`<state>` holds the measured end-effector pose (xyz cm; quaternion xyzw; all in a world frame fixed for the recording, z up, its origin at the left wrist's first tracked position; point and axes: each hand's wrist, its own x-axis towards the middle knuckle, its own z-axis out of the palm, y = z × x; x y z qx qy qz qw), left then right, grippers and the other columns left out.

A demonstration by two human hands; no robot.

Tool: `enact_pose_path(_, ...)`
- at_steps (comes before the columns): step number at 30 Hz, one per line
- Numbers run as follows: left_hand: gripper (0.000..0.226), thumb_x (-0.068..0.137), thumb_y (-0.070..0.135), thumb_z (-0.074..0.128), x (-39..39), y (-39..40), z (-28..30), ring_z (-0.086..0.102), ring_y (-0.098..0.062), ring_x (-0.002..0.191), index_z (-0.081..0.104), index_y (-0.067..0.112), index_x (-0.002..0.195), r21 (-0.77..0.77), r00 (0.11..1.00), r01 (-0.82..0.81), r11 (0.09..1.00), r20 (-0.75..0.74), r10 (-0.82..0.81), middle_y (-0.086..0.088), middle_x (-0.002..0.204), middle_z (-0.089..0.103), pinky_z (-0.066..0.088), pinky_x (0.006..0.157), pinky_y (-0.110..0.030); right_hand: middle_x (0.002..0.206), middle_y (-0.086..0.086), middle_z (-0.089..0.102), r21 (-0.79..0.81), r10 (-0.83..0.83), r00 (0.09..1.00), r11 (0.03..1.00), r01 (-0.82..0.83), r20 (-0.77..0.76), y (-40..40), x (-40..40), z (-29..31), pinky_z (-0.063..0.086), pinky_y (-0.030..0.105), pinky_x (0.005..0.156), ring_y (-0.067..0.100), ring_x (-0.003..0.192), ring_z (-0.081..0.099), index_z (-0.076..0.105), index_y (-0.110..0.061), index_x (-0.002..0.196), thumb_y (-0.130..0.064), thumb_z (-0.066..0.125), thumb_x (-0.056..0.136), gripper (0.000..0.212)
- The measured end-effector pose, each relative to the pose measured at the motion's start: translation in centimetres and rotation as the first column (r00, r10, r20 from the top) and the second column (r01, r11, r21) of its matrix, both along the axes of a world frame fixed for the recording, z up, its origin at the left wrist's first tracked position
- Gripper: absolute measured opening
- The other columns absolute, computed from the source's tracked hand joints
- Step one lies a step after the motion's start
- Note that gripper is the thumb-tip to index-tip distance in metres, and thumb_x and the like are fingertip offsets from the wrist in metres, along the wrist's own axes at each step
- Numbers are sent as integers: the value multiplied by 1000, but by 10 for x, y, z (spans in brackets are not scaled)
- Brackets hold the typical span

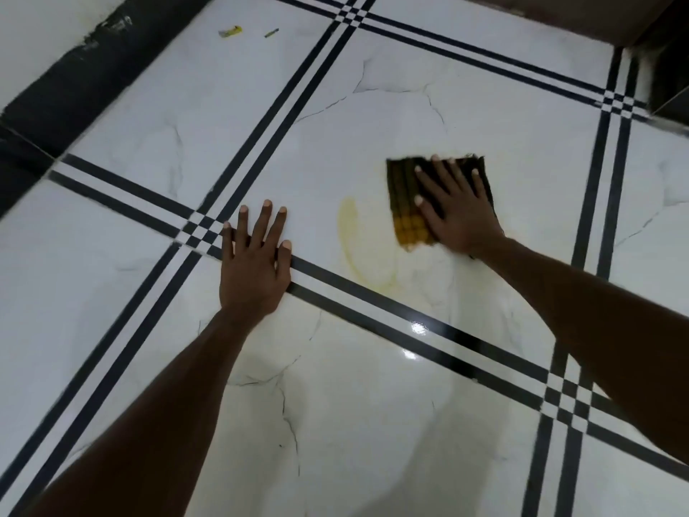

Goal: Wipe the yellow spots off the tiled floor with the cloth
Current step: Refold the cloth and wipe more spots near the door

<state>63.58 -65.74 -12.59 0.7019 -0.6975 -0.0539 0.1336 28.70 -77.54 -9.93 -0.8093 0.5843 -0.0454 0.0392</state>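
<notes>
Left hand (255,263): flat, fingers spread, holding nothing, near-left of the yellow smear (350,244), apparently as a brace. Right hand (456,212): splayed palm pressing the dark cloth (404,203) onto the tiled floor (373,404), just beyond-right of the smear, not gripped. Yellow scraps (231,31): far beyond-left.

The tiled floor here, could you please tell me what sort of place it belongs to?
Probably a room indoors, perhaps in a home, though that is a guess. The glossy white marble-look floor has black inlaid stripes, a dark skirting runs below a white wall, and a right hand presses a cloth flat.
</notes>
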Motion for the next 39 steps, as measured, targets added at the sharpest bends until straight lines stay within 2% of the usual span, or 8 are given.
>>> enact_pose_path(3,58,109,43,24,-3,0,2,4,-28,163,22,28,165,6,1000,10,1000,-22,-10,3,175,16,9,130,-56,175,9,15,52,-192,980,981,189,57,-35,68,0,3,63,128,36,162,12,21,-31,166,-56,16,104,67)
enact_pose_path(7,59,109,42,23,1,-1,1,5,-29,163,22,26,165,8,1000,21,1000,-18,-21,1,174,16,10,129,-58,174,8,22,-5,287,958,958,-287,-15,42,134,2,10,62,128,34,161,17,26,-29,165,-53,17,107,64)
enact_pose_path(11,58,110,41,23,0,-1,1,5,-30,163,22,25,165,2,1000,23,1000,-9,-23,0,174,16,10,129,-58,175,0,16,83,584,809,811,-579,-63,120,48,2,4,55,131,26,164,9,23,-33,165,-53,34,109,61)
enact_pose_path(18,59,110,43,20,-1,-1,-1,4,-31,163,19,26,166,8,1000,12,1000,9,-12,0,175,15,7,130,-57,175,9,19,18,-149,989,989,148,15,-8,58,0,9,65,127,36,161,16,23,-34,165,-60,19,104,66)
enact_pose_path(22,60,109,43,18,1,0,-1,6,-32,162,19,25,166,21,999,33,999,17,-34,-1,175,15,8,129,-58,172,6,27,-40,307,951,951,-308,-24,83,136,1,10,64,126,33,161,20,29,-31,164,-54,24,106,63)
enact_pose_path(25,60,109,44,17,0,0,0,5,-33,162,19,25,166,20,999,29,999,15,-29,-2,175,15,7,130,-58,176,1,15,63,512,859,858,-509,-33,156,70,0,4,57,131,26,164,7,21,-34,166,-57,32,108,63)
enact_pose_path(32,57,111,39,25,1,0,-8,10,-36,161,23,22,165,-30,998,30,999,53,-28,-5,173,21,11,128,-60,176,9,6,140,-278,961,951,275,1,18,4,13,2,68,127,37,162,5,12,-34,167,-59,20,107,66)
enact_pose_path(39,59,109,42,21,2,0,-6,10,-37,161,22,23,165,-8,997,41,999,65,-40,-4,174,20,11,128,-60,176,3,14,32,442,897,896,-442,2,164,131,-3,5,62,128,29,164,4,21,-30,166,-50,28,110,60)
